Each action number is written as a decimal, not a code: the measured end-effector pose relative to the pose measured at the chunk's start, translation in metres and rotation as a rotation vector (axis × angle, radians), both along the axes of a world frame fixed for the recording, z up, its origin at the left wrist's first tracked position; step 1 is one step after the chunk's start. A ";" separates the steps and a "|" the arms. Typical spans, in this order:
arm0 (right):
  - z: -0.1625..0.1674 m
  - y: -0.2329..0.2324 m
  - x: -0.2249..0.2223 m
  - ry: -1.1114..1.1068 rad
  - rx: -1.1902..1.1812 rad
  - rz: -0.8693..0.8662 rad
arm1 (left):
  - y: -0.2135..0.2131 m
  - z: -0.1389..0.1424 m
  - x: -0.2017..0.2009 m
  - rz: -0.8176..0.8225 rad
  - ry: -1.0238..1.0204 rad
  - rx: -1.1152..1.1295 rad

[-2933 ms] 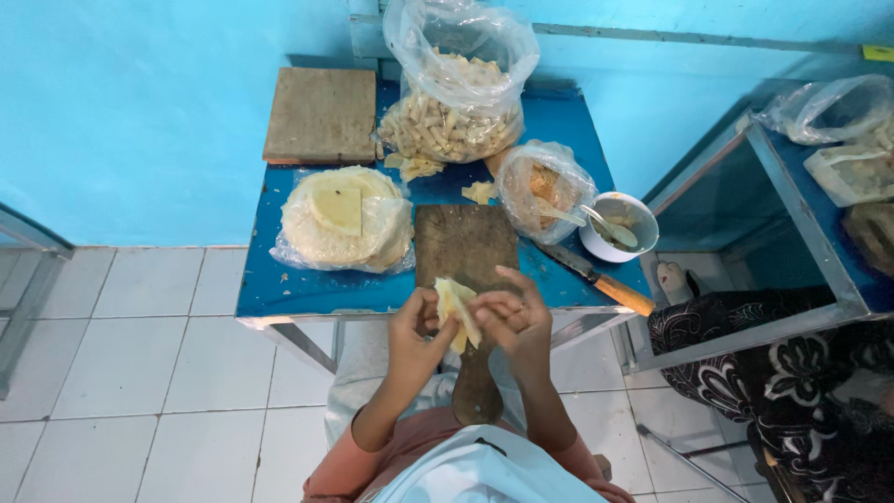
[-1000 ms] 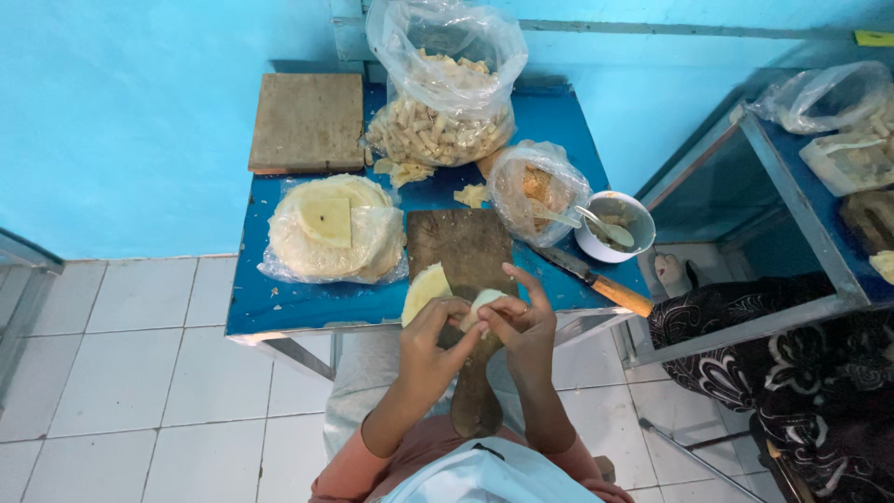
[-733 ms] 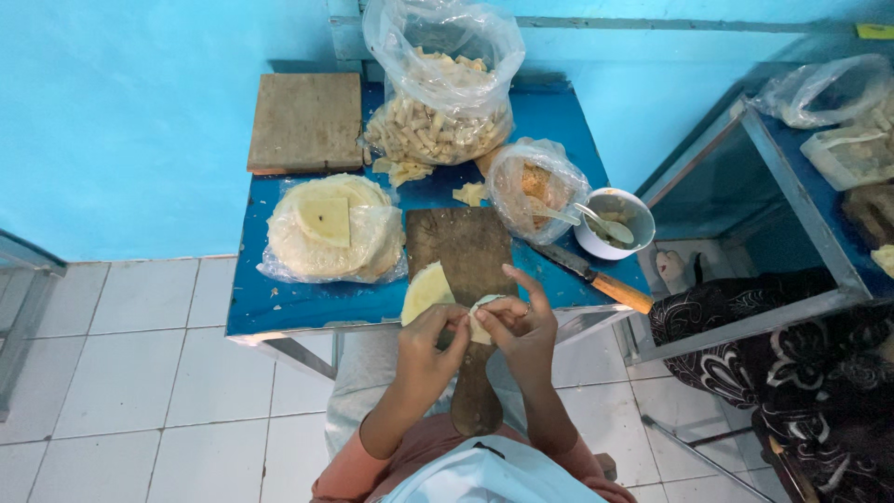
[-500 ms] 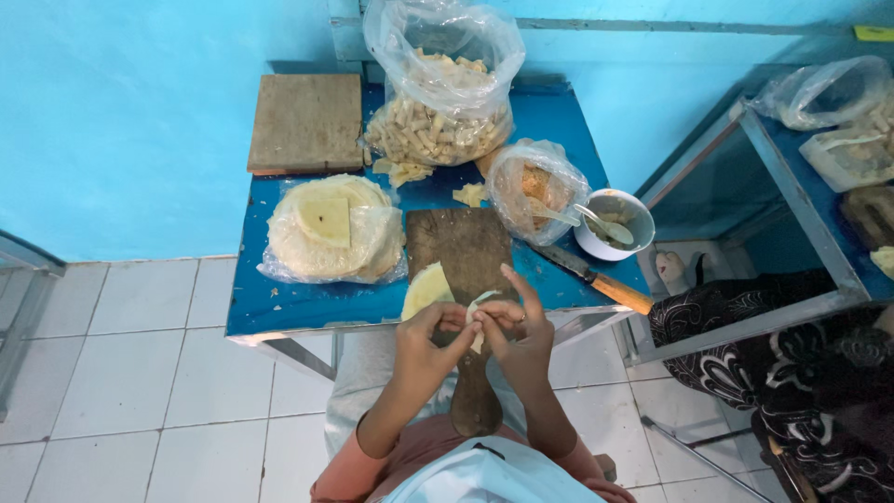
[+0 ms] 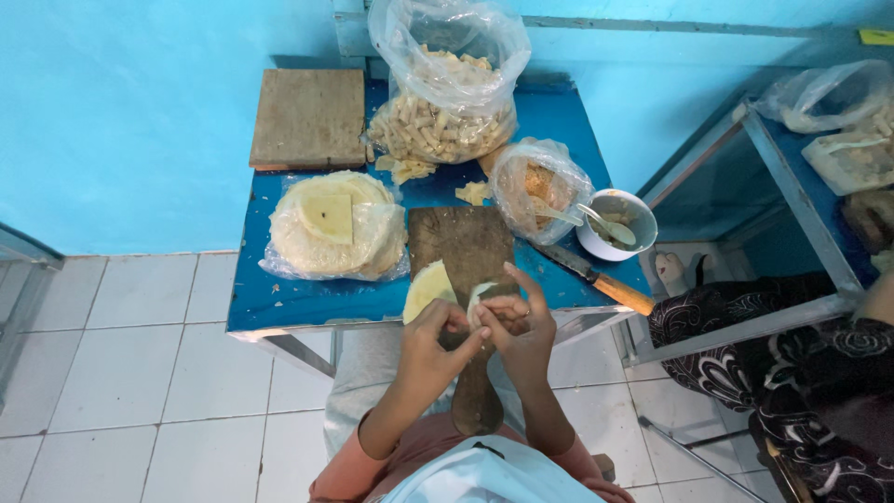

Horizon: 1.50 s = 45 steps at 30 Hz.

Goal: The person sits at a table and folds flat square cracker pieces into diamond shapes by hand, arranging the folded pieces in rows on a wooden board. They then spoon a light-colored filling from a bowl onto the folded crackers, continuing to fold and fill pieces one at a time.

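Blue table [image 5: 279, 303], turquoise wall, white tiles; left hand [image 5: 430, 337] and right hand [image 5: 518, 326] pinch wrapper [image 5: 430, 286] together; filling hidden.

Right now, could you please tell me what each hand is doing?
Left hand: closed on the pale wrapper.
Right hand: closed, pinching the wrapper's folded end.
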State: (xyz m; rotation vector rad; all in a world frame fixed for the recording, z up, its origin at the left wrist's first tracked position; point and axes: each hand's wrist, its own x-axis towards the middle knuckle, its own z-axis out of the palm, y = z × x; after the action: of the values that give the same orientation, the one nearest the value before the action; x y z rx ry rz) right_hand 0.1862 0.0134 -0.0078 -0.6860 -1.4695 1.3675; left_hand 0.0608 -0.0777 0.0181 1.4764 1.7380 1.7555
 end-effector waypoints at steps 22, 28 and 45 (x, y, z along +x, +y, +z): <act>-0.009 0.011 0.006 0.066 -0.138 0.140 | 0.004 -0.025 -0.009 -0.162 -0.226 -0.081; -0.007 0.033 0.018 0.070 -0.223 0.236 | 0.010 -0.056 -0.022 -0.339 -0.557 -0.018; 0.004 0.047 0.032 0.002 -0.231 0.346 | 0.011 -0.091 -0.061 -0.277 -1.005 0.219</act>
State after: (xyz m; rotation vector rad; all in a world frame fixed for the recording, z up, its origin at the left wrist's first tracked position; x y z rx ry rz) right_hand 0.2180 0.0605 -0.0034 -0.5899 -1.4894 1.8236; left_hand 0.0000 -0.0665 -0.0727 0.6021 0.8056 2.0234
